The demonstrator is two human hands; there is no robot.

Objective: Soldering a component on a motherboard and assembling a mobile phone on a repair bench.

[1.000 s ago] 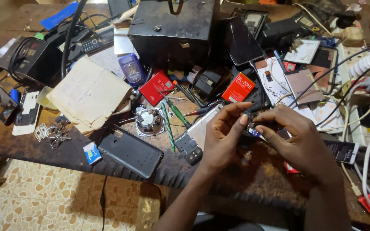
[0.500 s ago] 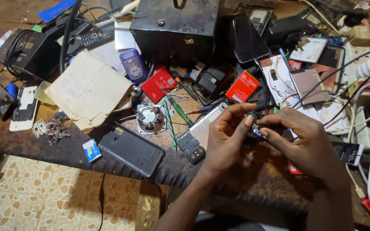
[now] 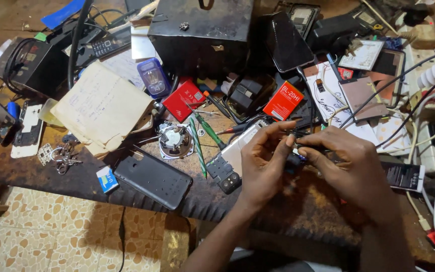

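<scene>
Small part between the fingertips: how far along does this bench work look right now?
Already done: a dark phone back cover lies off by the bench's front edge, with other loose parts around it. In hand: the left hand and right hand pinch a small dark part between their fingertips; what it is cannot be told. Left: nothing looks reassembled; the cover and a small black module lie apart on the workbench.
</scene>
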